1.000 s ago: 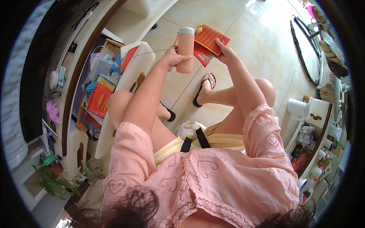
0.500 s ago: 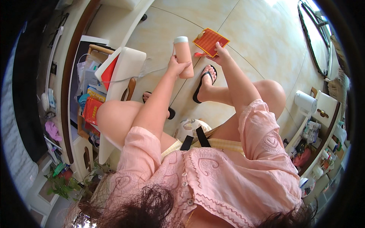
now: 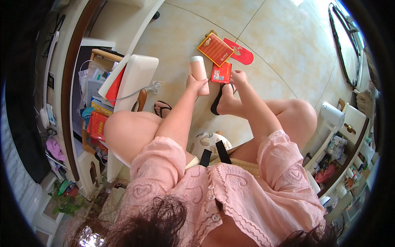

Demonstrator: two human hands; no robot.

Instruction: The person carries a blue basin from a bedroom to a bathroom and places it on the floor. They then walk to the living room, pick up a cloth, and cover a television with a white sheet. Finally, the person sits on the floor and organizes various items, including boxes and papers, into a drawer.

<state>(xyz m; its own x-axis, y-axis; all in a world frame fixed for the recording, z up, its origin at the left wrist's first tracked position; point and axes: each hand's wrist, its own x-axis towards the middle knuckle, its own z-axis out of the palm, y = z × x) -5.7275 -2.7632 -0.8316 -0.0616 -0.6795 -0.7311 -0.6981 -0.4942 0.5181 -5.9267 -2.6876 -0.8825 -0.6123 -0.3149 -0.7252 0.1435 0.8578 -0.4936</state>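
Note:
My left hand (image 3: 196, 83) is wrapped round a pale pink bottle (image 3: 199, 70) with a white lid, held tilted above the floor. My right hand (image 3: 239, 78) is closed, its fingers at the right edge of a small bright red packet (image 3: 221, 73) with a pale label. Whether the fingertips grip this packet is hard to make out. Just beyond it is a square red-orange packet (image 3: 215, 49) with a gold border, apart from my hand. A red envelope (image 3: 240, 52) with a gold figure lies on the floor, partly under the square packet.
On the left an open drawer (image 3: 86, 109) holds papers, a red package (image 3: 97, 126) and other clutter. A white box-like item (image 3: 142, 76) with a coiled cord stands beside it. My sandalled feet rest on the tiled floor (image 3: 181, 33). At right is a cluttered open cabinet (image 3: 354, 123).
The square red-orange packet has left my right hand. That hand has drawn nearer, to the small red packet. The red envelope now shows, and the bottle has come lower.

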